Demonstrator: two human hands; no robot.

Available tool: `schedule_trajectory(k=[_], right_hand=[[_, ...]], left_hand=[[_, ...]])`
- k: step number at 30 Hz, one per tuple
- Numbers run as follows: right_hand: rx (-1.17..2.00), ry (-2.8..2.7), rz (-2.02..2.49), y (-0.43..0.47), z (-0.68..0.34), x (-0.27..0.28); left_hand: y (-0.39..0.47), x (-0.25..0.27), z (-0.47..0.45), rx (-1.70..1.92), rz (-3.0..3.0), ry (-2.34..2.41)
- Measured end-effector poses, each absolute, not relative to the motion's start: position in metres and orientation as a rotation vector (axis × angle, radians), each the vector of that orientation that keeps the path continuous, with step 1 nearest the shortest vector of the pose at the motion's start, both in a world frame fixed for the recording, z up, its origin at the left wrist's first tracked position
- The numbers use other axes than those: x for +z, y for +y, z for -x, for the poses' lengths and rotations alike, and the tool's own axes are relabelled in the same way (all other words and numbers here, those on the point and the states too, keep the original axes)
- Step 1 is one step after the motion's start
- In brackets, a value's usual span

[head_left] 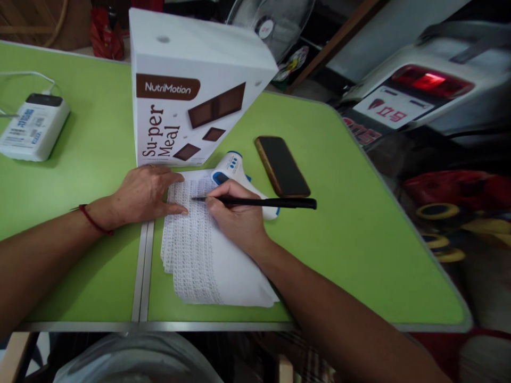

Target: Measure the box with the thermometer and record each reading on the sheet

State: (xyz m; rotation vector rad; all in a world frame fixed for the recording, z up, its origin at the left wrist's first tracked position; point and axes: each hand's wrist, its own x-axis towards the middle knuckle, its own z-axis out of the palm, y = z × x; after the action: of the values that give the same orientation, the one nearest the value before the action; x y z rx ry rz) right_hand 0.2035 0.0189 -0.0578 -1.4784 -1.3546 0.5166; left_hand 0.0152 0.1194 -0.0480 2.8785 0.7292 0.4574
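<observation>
A black pen [275,202] is pinched in my right hand [239,213], its tip on the top sheet of a stack of paper [239,271]. Rows of dense handwriting fill the left part of that sheet, while its right part is blank. My left hand [141,194] lies at the left edge of the stack, thumb and fingers apart, with the fingertips on the paper. Just beyond my right hand lies a white and blue infrared thermometer [233,167], partly covered by that hand. A phone [282,166] with a dark screen and brown case rests to its right.
A large white NutriMotion box [167,122] stands upright behind the paper. At the left is a white device [35,127] with a cable plugged in. The green folding table [339,250] has a metal seam. Beyond it are a fan [271,24] and a scooter [431,80].
</observation>
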Motion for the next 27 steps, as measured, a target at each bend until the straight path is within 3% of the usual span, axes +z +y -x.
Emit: schedule_trajectory(k=[27], right_hand=[[0.455,-1.32,1.5,0.0184,-0.2044,-0.0592]], left_hand=[[0.1187,-0.0482,-0.0155,0.449,-2.872,0.747]])
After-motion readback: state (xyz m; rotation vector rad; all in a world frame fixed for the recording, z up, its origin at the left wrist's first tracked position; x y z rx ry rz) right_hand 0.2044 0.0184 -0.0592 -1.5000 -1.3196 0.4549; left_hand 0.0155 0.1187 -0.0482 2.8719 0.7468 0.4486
